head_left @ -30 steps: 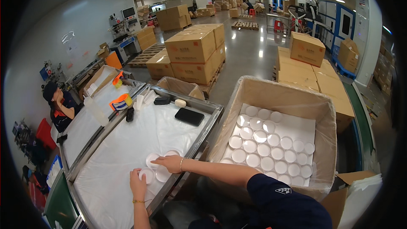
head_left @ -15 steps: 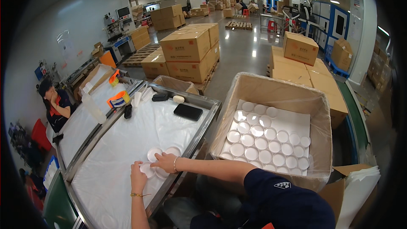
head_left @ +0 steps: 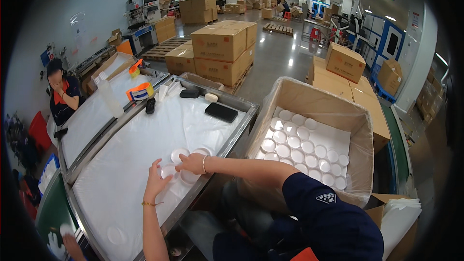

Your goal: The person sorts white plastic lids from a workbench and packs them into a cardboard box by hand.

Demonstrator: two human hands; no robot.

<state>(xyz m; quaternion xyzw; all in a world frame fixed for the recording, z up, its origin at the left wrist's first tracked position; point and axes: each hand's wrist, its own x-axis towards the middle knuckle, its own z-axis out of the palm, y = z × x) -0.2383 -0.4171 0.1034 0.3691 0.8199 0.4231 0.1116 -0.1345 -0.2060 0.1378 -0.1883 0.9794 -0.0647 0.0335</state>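
Several shallow white round lids (head_left: 180,154) lie close together near the right edge of a table (head_left: 111,188) covered in clear plastic film. My left hand (head_left: 155,182) is beside the cluster, thumb and fingers apart, its fingertips close to the leftmost lid (head_left: 168,170). Over the cluster rests my right hand (head_left: 193,163), fingers spread and touching the lids, partly covering them. Neither hand visibly lifts a lid. Another faint round piece (head_left: 116,235) lies at the table's lower left.
Right of the table stands a plastic-lined carton (head_left: 360,135) with rows of white lids on a white sheet. A phone (head_left: 221,112), a dark case (head_left: 189,93) and a tape roll (head_left: 139,92) lie at the table's far side. A co-worker (head_left: 63,92) sits left; another's hand (head_left: 72,246) shows lower left.
My left hand has drawn back from the leftmost lid and its fingers have spread. My right hand stays over the cluster. A co-worker's hands have come into view at lower left. The view has shifted.
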